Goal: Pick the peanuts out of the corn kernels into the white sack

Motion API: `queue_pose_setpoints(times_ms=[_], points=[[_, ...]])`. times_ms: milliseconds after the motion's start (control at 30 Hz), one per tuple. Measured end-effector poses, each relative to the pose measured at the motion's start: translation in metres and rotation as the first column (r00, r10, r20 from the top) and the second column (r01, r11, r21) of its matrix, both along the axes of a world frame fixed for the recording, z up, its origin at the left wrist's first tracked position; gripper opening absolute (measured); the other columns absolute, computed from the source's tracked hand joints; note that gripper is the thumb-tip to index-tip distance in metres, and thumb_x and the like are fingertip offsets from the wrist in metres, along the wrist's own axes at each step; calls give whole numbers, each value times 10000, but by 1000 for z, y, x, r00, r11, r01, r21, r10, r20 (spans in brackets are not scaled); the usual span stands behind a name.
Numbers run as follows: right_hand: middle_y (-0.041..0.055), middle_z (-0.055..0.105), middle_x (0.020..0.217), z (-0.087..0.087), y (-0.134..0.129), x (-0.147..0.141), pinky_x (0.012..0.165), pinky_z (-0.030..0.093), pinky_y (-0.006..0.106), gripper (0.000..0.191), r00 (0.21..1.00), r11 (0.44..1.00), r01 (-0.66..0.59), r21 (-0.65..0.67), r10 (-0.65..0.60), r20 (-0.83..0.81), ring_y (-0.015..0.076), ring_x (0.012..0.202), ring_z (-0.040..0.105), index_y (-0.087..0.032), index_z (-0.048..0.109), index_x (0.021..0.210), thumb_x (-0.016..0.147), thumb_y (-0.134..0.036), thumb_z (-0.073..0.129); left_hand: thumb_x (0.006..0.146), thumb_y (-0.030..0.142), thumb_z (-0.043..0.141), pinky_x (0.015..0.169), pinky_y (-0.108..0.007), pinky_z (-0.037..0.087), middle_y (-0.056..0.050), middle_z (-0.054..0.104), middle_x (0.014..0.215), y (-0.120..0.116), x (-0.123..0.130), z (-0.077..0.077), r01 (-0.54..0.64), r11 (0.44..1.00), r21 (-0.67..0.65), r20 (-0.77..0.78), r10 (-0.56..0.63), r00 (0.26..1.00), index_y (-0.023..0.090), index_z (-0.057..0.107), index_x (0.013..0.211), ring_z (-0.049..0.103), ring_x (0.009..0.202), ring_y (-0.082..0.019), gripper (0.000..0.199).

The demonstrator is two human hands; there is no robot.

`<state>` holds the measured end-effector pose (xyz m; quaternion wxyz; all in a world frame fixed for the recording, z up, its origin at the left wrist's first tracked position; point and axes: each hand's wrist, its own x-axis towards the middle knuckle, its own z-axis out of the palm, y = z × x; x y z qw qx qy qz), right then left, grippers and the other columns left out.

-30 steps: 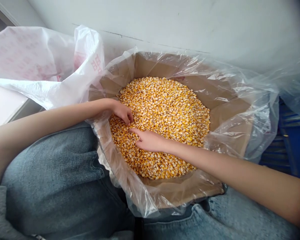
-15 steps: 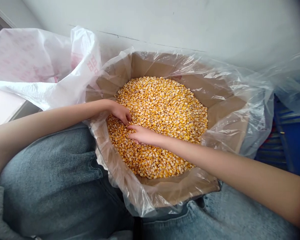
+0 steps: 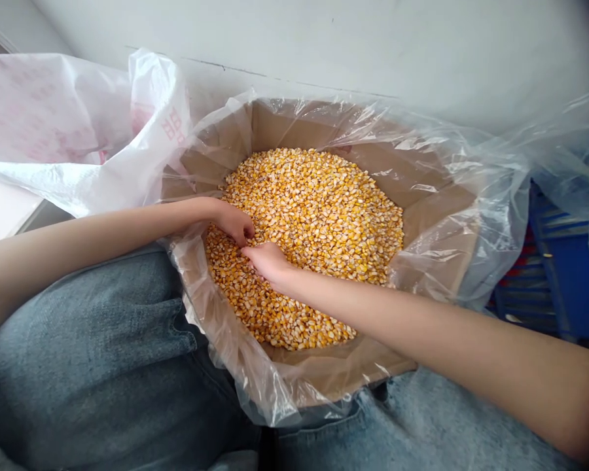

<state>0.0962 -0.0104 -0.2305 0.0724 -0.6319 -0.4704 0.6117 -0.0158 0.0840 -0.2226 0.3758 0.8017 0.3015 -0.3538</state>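
Yellow and whitish corn kernels (image 3: 319,209) fill the bottom of a cardboard box (image 3: 294,131) lined with a clear plastic bag (image 3: 275,392). Over the left part of the kernels, my left hand (image 3: 233,221) is closed, its fingers curled inward. Just below and right of it, my right hand (image 3: 267,261) has its fingers drawn together, the tips close to my left hand and low over the kernels. What either hand holds between its fingers is hidden or too small to make out.
A white woven sack (image 3: 98,131) with red print lies at the left of the box. Behind is a pale wall (image 3: 324,46). A blue crate (image 3: 569,268) stands at the right. My jeans-clad legs (image 3: 103,353) flank the box.
My right hand has moved a little left, closer to my left hand, and its fingers have drawn together. The whole view has shifted slightly.
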Motion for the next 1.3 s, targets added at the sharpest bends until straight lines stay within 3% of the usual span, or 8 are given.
queue_pose_setpoints(times_ms=[167, 433, 600, 800, 967, 1300], points=[[50, 533, 626, -6, 3, -2, 446, 338, 236, 290, 982, 992, -80, 100, 61, 179, 164, 574, 519, -142, 579, 774, 661, -398, 503, 645, 252, 483, 558, -181, 312, 4, 623, 720, 0, 2, 0, -36, 999, 11, -17, 36, 999, 121, 616, 783, 444, 607, -99, 233], [46, 530, 633, -9, 0, -7, 437, 320, 233, 259, 984, 994, -56, 93, 39, 175, 149, 548, 500, -143, 590, 747, 654, -367, 502, 652, 269, 475, 521, -197, 305, 11, 545, 594, 0, 2, -3, -51, 998, -32, -35, 50, 998, 121, 573, 699, 406, 550, -93, 184], [-25, 426, 477, -6, -1, 0, 395, 271, 203, 219, 998, 997, -40, 64, 44, -51, 78, 405, 386, -143, 542, 673, 695, -358, 509, 666, 295, 476, 483, -199, 299, 19, 489, 545, 2, -2, -3, -122, 984, -132, -5, 122, 993, 133, 540, 698, 384, 500, -83, 177], [-77, 345, 412, -10, 7, 13, 337, 195, 199, 238, 914, 999, -43, -27, 29, -405, 39, 314, 267, -160, 438, 592, 693, -350, 540, 671, 402, 499, 481, -216, 311, 6, 500, 569, 7, -7, 13, -234, 945, -227, 49, 251, 967, 152, 551, 785, 395, 493, -90, 280], [-82, 333, 396, -10, 12, 25, 327, 178, 181, 292, 851, 985, -148, -94, 79, -519, 24, 312, 252, -158, 381, 537, 681, -337, 561, 694, 410, 488, 459, -200, 296, 15, 460, 553, 8, -10, 21, -304, 911, -280, 151, 354, 923, 156, 532, 831, 386, 496, -87, 292], [-72, 432, 489, -3, 15, 36, 317, 156, 156, 194, 791, 923, -329, -201, 153, -592, 3, 315, 251, -136, 471, 643, 682, -293, 578, 715, 394, 491, 389, -189, 239, 48, 291, 500, 1, -13, 30, -461, 722, -517, 151, 606, 781, 194, 450, 791, 291, 424, -73, 218]])
